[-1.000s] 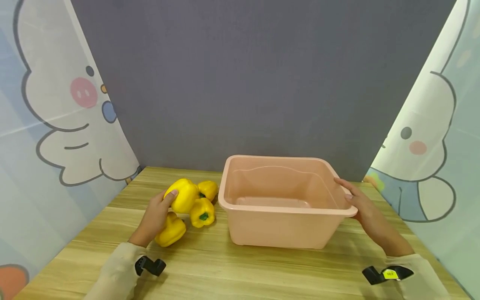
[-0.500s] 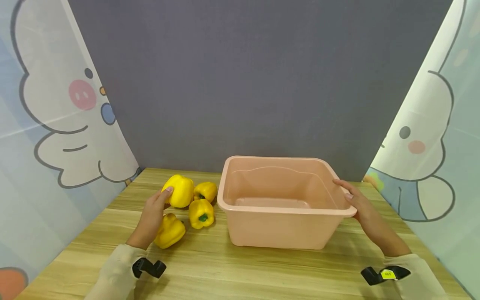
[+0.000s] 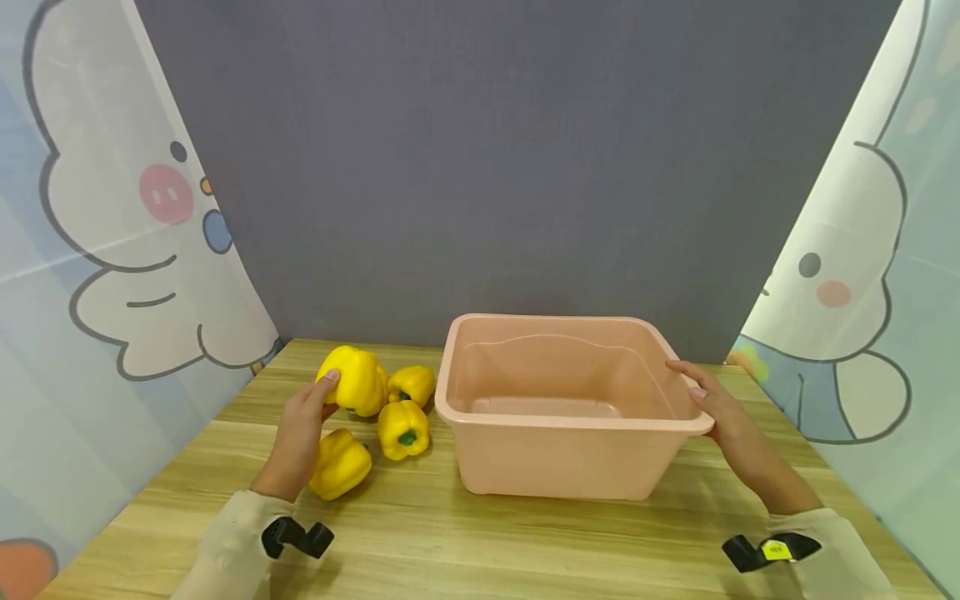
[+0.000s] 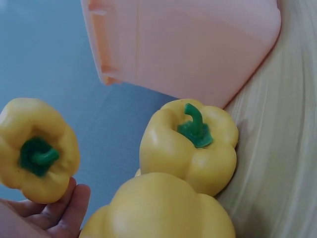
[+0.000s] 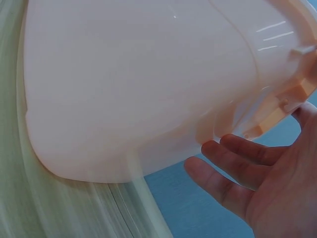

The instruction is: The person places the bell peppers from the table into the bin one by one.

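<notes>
My left hand (image 3: pixel 302 425) grips a yellow bell pepper (image 3: pixel 348 379) by its left side, thumb on top. In the left wrist view this pepper (image 4: pixel 39 148) shows its green stem, with fingertips beneath it. Another yellow pepper peeks out just behind it. Beside them on the table lie a pepper at the back (image 3: pixel 412 383), one with its stem facing me (image 3: pixel 403 429) and one near my wrist (image 3: pixel 341 465). My right hand (image 3: pixel 723 412) holds the right rim of a pink plastic tub (image 3: pixel 555 458), some fingers extended below the rim outside (image 5: pixel 233 173).
The tub stands upright on the wood-grain table (image 3: pixel 450 550), right of the peppers, and its visible inside is bare. A dark grey panel (image 3: pixel 525 167) rises behind the table. Cartoon-printed curtains (image 3: pixel 150 308) flank both sides.
My left hand has moved a little left and back with the bell pepper, uncovering part of a pepper behind it. The right hand and the tub have stayed put.
</notes>
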Motion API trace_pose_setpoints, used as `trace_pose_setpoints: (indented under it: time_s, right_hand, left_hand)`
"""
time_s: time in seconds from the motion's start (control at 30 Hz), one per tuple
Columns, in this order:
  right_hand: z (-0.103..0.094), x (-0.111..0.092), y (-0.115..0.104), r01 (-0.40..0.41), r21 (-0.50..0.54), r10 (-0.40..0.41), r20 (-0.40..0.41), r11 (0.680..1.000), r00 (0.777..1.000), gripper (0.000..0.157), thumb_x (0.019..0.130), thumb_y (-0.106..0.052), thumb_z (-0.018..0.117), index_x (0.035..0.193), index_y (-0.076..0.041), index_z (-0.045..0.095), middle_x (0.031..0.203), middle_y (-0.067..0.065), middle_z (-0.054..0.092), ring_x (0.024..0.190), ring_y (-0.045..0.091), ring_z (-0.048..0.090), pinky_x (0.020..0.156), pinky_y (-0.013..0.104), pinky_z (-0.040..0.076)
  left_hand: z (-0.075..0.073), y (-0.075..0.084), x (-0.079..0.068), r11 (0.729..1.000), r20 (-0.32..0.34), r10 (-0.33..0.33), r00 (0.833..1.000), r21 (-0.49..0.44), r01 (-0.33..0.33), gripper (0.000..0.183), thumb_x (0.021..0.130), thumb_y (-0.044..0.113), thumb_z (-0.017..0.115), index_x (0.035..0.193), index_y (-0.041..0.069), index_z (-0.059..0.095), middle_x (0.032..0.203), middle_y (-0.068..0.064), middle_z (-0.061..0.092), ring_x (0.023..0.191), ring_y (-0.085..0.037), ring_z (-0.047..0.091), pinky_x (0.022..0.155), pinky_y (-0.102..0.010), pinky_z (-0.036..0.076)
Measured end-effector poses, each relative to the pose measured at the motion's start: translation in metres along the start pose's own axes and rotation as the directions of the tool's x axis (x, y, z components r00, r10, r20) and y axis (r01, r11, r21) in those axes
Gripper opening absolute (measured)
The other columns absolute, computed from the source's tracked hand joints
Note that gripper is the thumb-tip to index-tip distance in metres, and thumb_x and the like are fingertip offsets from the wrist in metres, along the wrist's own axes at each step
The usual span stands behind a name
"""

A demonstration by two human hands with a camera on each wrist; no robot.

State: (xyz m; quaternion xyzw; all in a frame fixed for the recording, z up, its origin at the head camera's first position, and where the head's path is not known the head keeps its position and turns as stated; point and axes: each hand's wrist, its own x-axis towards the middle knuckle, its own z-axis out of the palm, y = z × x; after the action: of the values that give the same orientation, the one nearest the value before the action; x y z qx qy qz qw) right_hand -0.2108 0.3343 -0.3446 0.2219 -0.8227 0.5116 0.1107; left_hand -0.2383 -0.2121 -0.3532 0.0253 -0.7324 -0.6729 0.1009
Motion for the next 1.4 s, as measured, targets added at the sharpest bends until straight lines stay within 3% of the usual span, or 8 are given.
trace_pose_setpoints:
  time_s: [0.27, 0.4, 0.67, 0.97, 1.2, 1.4]
  right_hand:
    - [-0.001, 0.002, -0.001, 0.014, 0.03, -0.014, -0.01, 0.999, 1.0, 0.045, 0.111, -0.021, 0.026, 0.155, -0.019, 0.035, 0.143, -0.013, 0.039, 0.11, 0.002, 0.056, 0.079, 0.026, 0.051]
    - [-0.005, 0.002, 0.001, 0.015, 0.077, -0.014, -0.011, 0.997, 1.0, 0.044, 0.11, -0.018, 0.027, 0.151, -0.026, 0.041, 0.137, -0.015, 0.044, 0.105, 0.003, 0.059, 0.076, 0.026, 0.052]
    - [-0.007, 0.0, 0.0, 0.011, 0.073, -0.011, 0.004, 0.997, 1.0, 0.043, 0.11, -0.018, 0.027, 0.15, -0.026, 0.041, 0.135, -0.015, 0.047, 0.104, 0.005, 0.06, 0.076, 0.027, 0.052]
    - [-0.007, 0.002, -0.003, 0.001, 0.044, 0.0, -0.013, 0.999, 1.0, 0.042, 0.11, -0.021, 0.026, 0.15, -0.024, 0.041, 0.137, -0.014, 0.044, 0.107, 0.003, 0.058, 0.078, 0.027, 0.052]
    - [0.001, 0.002, 0.005, 0.004, 0.054, -0.002, -0.037, 0.999, 0.999, 0.043, 0.11, -0.02, 0.027, 0.149, -0.023, 0.043, 0.138, -0.016, 0.042, 0.107, 0.003, 0.057, 0.077, 0.027, 0.052]
    - [0.005, 0.001, 0.005, -0.016, 0.04, 0.019, -0.056, 0.999, 0.998, 0.044, 0.11, -0.022, 0.027, 0.15, -0.025, 0.042, 0.138, -0.018, 0.04, 0.108, 0.001, 0.055, 0.078, 0.027, 0.051]
  left_hand:
    - [0.003, 0.001, 0.0, 0.998, -0.002, -0.012, 1.0, -0.055, 0.012, 0.069, 0.102, 0.055, 0.049, 0.13, -0.008, 0.051, 0.12, -0.003, 0.053, 0.107, -0.011, 0.054, 0.113, -0.04, 0.032]
    - [0.009, -0.001, 0.0, 0.997, 0.025, -0.012, 1.0, -0.077, 0.014, 0.069, 0.102, 0.056, 0.048, 0.131, -0.006, 0.051, 0.118, -0.001, 0.055, 0.107, -0.009, 0.058, 0.109, -0.033, 0.037]
    - [0.017, 0.0, 0.007, 0.989, 0.074, 0.003, 0.997, -0.145, 0.008, 0.068, 0.102, 0.059, 0.043, 0.135, -0.001, 0.049, 0.121, 0.001, 0.055, 0.11, -0.007, 0.059, 0.102, -0.022, 0.041]
    - [0.031, 0.006, 0.013, 0.994, 0.113, 0.005, 0.994, -0.112, 0.008, 0.071, 0.102, 0.062, 0.041, 0.136, 0.0, 0.049, 0.119, -0.001, 0.058, 0.104, -0.009, 0.061, 0.106, -0.033, 0.039]
    - [0.037, 0.011, 0.018, 0.995, 0.125, -0.018, 0.992, -0.094, 0.029, 0.071, 0.102, 0.061, 0.041, 0.136, -0.001, 0.05, 0.114, -0.001, 0.061, 0.1, -0.01, 0.063, 0.101, -0.031, 0.042]
    - [0.048, 0.017, 0.022, 0.99, 0.137, -0.001, 0.991, -0.142, 0.021, 0.071, 0.1, 0.062, 0.044, 0.134, 0.001, 0.052, 0.115, -0.003, 0.06, 0.101, -0.014, 0.061, 0.103, -0.036, 0.041]
